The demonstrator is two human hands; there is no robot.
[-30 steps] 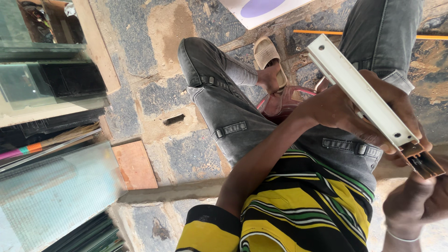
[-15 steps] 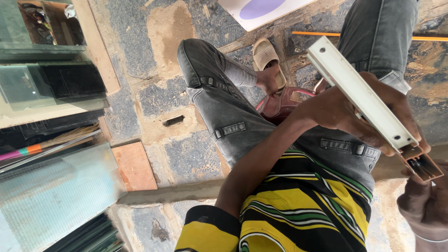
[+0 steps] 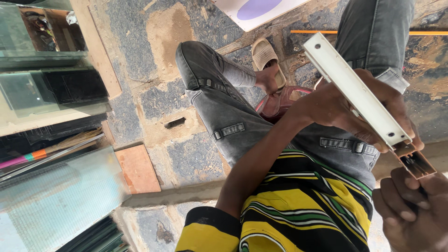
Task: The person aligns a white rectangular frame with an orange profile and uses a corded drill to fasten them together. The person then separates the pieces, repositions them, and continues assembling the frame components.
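Note:
My left hand (image 3: 347, 109) is wrapped around a long white metal profile (image 3: 354, 91) that slants from the upper middle down to the right, above my lap in grey jeans (image 3: 219, 112). A short brown channel piece (image 3: 415, 163) sticks out of the profile's lower end. My right hand (image 3: 413, 212), at the bottom right corner, has its fingers curled shut just under this brown piece and pinches its end. The palm of that hand is hidden.
Sheets of glass (image 3: 56, 200) and glass-fronted frames (image 3: 46, 91) lean in stacks on the left. A terracotta tile (image 3: 137, 168) lies on the stone floor. A white board with a purple oval (image 3: 256, 9), an orange rod (image 3: 317, 31) and a sandalled foot (image 3: 266, 60) are farther off.
My right hand has risen from the lower right edge up to the brown end piece and closed on it. The left hand and the profile have hardly moved.

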